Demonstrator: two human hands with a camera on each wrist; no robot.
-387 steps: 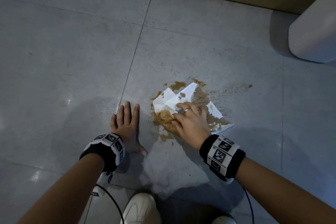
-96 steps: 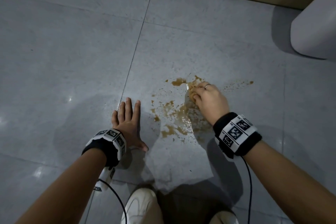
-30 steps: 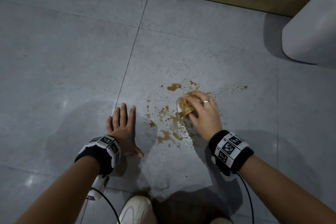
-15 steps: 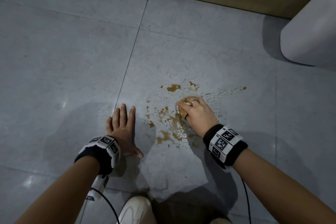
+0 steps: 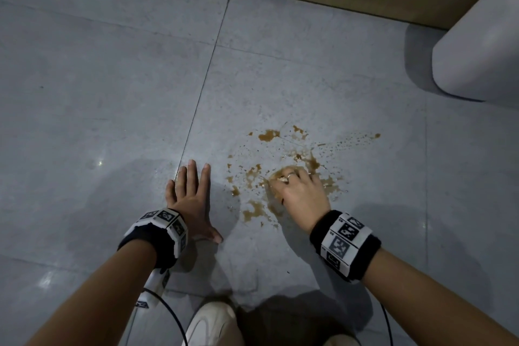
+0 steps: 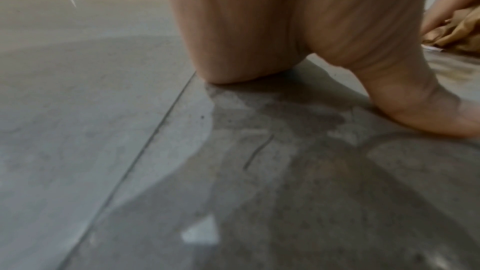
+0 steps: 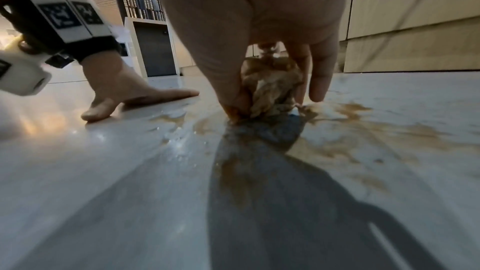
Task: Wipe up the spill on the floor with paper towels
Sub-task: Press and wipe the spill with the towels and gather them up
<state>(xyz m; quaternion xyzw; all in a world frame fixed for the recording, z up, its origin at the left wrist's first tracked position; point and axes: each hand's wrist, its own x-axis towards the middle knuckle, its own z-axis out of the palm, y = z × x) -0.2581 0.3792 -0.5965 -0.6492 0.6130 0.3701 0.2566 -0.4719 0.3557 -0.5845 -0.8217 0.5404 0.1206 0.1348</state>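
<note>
My right hand (image 5: 300, 194) is curled round a soaked brown wad (image 7: 272, 87) of paper towel, thumb on one side and fingers (image 7: 320, 77) on the other, with the wad's lower edge pressed to the floor (image 5: 112, 78). From above the wad is almost wholly hidden under my knuckles. My left hand (image 5: 193, 199) lies flat, fingers straight and close together, palm down on the tile and holding nothing; it serves as a prop, I judge.

The spill (image 5: 280, 174) lies all around my right fingers. The thickest patches are just to the thumb side of them and a little back toward my wrist, between my two hands. A separate blot and a trail of fine specks sit beyond my fingertips and out to the little-finger side. Taken together the mess runs on a slant, from near my left thumb out past my right fingertips.

My right hand is the one in the puddle; the left is beside it, just clear of the nearest drops. So the next stroke should, I think, pull the wad toward my left hand through the heavy patches. The wad looks near saturated, so it may smear rather than lift
</note>
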